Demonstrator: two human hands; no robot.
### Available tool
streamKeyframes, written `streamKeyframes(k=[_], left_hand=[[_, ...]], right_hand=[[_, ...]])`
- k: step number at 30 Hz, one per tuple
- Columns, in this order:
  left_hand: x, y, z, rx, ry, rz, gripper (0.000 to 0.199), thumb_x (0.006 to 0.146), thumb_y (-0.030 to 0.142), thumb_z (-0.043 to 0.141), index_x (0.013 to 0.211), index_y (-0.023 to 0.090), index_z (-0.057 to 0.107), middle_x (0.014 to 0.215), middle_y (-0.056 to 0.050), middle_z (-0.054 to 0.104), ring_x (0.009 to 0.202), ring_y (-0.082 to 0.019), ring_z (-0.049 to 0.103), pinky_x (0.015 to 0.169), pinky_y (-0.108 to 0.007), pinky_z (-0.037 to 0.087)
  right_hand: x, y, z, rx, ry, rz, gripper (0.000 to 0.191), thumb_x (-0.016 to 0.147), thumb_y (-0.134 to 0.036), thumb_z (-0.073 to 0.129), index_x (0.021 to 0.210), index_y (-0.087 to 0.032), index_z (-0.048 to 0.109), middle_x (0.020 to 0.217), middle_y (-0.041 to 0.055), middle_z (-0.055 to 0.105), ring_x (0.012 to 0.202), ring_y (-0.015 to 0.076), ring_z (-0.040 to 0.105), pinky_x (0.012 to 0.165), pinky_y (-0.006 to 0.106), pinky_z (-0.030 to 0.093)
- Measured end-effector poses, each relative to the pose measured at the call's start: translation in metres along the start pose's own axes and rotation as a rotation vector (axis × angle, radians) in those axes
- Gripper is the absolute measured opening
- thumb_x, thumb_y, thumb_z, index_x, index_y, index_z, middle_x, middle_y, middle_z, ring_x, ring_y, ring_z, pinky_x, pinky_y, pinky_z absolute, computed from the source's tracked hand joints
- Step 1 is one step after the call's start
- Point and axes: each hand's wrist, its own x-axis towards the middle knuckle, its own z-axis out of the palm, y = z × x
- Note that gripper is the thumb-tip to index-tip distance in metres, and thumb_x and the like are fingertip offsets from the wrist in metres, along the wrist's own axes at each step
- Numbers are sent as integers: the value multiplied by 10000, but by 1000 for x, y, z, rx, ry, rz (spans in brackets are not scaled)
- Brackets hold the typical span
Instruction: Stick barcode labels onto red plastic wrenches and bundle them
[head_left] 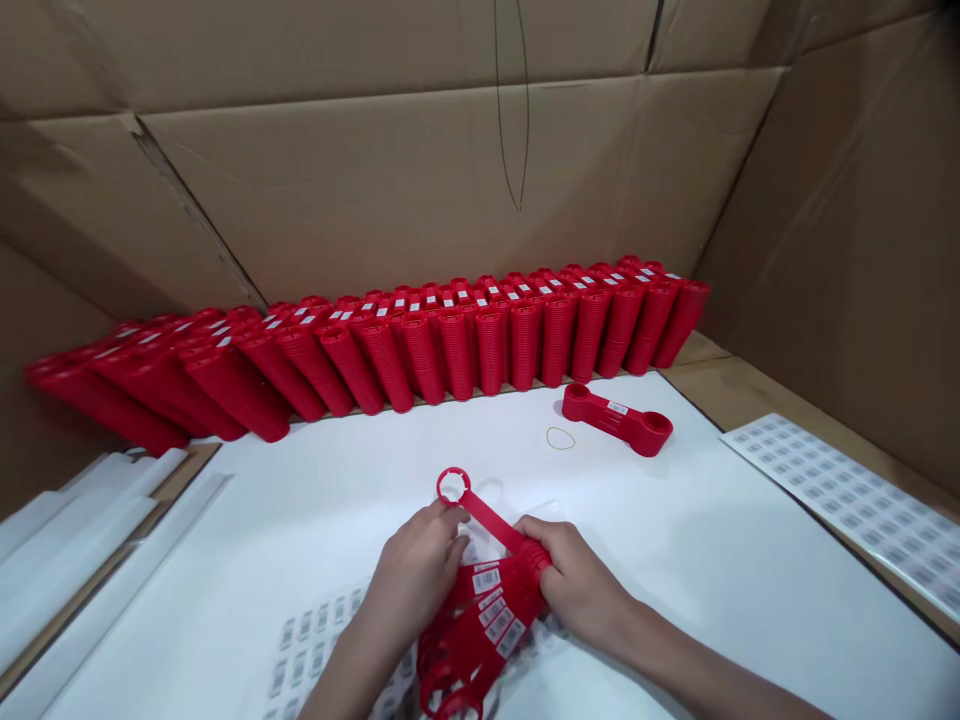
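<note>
My right hand point(581, 580) is closed around one end of a fanned stack of flat red plastic pieces point(469, 635), several bearing white barcode labels. One red ring-ended piece point(491, 520) sticks out apart from the fan, towards the upper left. At its ring, my left hand point(420, 565) has its fingers bent against the piece; the fingertips are partly hidden. Beneath my left forearm lies a sheet of barcode labels point(311, 640), partly covered. Clear plastic film shows under the fan.
Upright stacks of red pieces point(457, 350) line the back cardboard wall point(375, 180). On the white table point(300, 500) lie a loose red stack point(615, 417) and a rubber band point(560, 438). Another label sheet point(847, 500) is at right, white rolled sheets point(75, 540) at left.
</note>
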Motion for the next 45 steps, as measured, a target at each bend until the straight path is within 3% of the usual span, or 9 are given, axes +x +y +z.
streamKeyframes(k=[4,18,25,31,37,45], left_hand=[[-1,-3,5,3,-65,13,281,777,215,443,1020,191,581,1141,-70,531,1039,-225,487,869,-340,369],[-4,0,10,-57,-26,51,108,717,157,401,765,148,497,906,-87,553,863,-218,494,758,-339,381],[-1,0,15,-108,90,65,322,741,125,403,1006,150,585,1075,-110,534,990,-246,473,849,-368,375],[3,6,14,-78,97,48,306,754,103,381,980,123,586,1031,-119,547,959,-246,469,841,-369,372],[6,4,13,-133,79,13,161,761,146,421,854,137,552,930,-99,554,899,-236,466,788,-349,366],[7,2,13,-121,65,-10,168,775,173,436,889,149,557,965,-84,566,930,-234,475,800,-345,352]], right_hand=[[3,8,3,-14,-3,48,281,595,-65,308,731,-130,545,692,-10,589,608,68,504,537,137,344],[5,13,6,8,-16,76,231,627,-81,323,731,-121,526,690,4,581,607,73,513,520,136,341],[5,13,4,-13,0,94,270,621,-73,317,758,-129,543,706,6,590,610,77,524,523,139,348],[5,12,3,-14,19,80,254,628,-67,320,743,-126,540,725,9,603,630,79,533,536,142,356],[6,13,3,23,21,64,297,605,-58,313,757,-125,559,724,4,601,632,79,532,542,143,373],[9,14,2,17,18,70,288,611,-79,327,765,-114,567,730,16,600,637,82,532,550,147,371]])
